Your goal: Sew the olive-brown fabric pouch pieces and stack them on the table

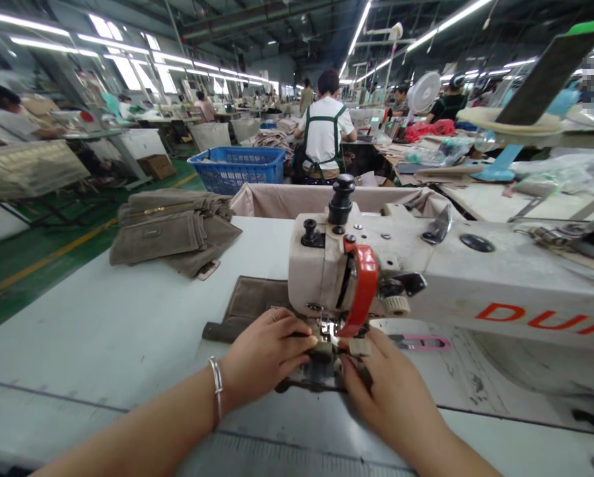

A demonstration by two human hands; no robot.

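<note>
A grey-brown fabric piece (257, 299) lies partly under the head of a white sewing machine (317, 265), one edge rolled or folded over. My left hand (270, 351), with a silver bangle at the wrist, grips the piece just left of the presser foot (329, 329), fingers closed together and pointing at the needle area. On the other side, my right hand (384, 371) pinches the fabric close to the foot, thumb in front. A red guard (364, 288) stands over the needle area and partly hides it. The fabric between my fingertips is mostly covered.
Grey-brown sewn pieces (162, 232) are stacked at the table's far left. Pink-handled thread snips (426, 342) lie under the machine arm. Beyond the machine are a pink cloth-lined bin (277, 201), a blue basket (242, 169) and a seated co-worker (328, 126). Ruler markings run along the front edge.
</note>
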